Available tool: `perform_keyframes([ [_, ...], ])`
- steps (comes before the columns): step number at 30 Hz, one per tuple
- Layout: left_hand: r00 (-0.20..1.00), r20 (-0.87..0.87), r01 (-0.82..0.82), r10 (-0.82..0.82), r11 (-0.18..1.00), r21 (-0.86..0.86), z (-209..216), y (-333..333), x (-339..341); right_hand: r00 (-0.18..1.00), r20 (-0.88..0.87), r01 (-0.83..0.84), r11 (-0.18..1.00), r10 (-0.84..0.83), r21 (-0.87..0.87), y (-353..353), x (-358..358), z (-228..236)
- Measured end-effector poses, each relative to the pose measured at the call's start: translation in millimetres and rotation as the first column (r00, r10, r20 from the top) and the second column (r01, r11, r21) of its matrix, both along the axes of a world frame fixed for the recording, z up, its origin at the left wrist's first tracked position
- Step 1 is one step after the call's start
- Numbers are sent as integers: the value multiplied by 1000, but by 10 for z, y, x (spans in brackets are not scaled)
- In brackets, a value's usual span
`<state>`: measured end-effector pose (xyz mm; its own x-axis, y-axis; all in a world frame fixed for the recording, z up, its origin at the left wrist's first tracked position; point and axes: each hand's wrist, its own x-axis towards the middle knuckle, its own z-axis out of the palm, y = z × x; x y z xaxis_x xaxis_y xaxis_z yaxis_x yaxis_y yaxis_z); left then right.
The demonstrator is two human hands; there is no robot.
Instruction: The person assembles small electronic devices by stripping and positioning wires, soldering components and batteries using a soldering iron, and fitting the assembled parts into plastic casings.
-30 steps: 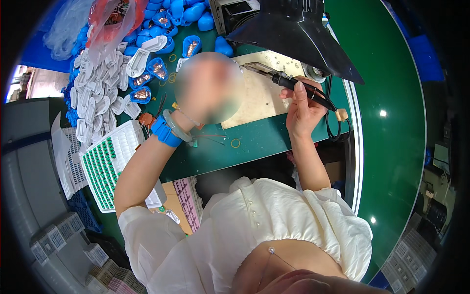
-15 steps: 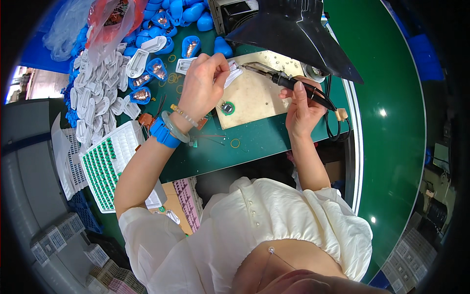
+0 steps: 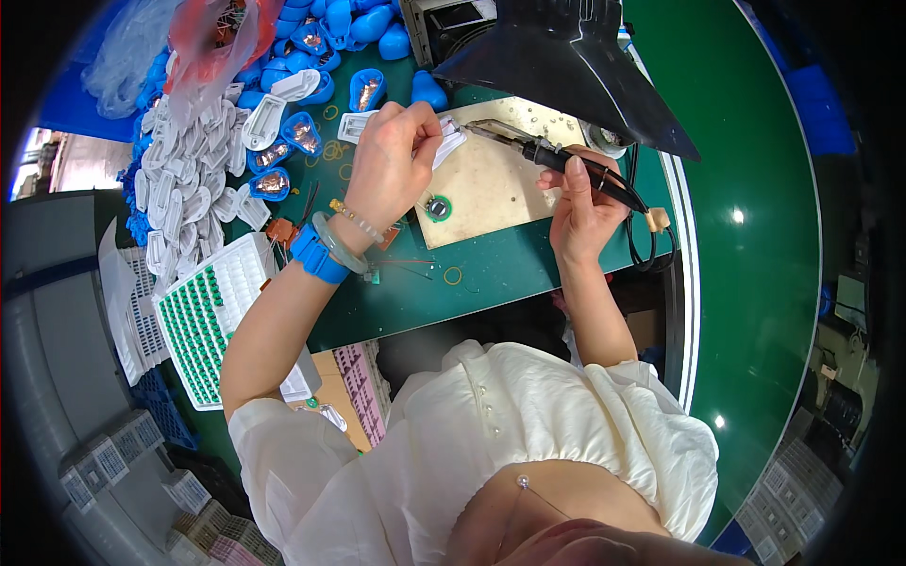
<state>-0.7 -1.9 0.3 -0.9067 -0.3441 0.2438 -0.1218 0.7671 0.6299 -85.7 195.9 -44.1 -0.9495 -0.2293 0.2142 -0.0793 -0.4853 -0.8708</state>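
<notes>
The left hand grasps a white shell at the board's 10 o'clock corner; its fingers cover most of the shell. The right hand is clenched on a soldering iron, whose tip points toward the shell (contact too small to make out). A dark lamp hood at 12 o'clock hides what lies behind it. A red bag lies at 11 o'clock, a white tray of green parts at 8 o'clock.

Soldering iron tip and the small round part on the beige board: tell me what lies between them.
Only bare beige board lies between the soldering iron tip and the small round part, as the head view shows.
</notes>
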Motion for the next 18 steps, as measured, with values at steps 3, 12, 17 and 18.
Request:
perform_keyframes([
  [3,1000,2,0,0,1000,2,7,5,-2,1000,-8,-7,1000,7,-3,3,-3,2],
  [12,1000,-11,9,-9,999,34,-13,-23,9,1000,-6,-3,1000,3,-9,-8,-11,3],
  [17,1000,-9,10,-10,999,41,-12,-20,13,1000,-8,-5,1000,4,-10,-10,-7,3],
  [18,1000,-9,10,-10,999,41,-8,-15,11,1000,-3,-4,1000,4,-8,-11,-6,4],
])
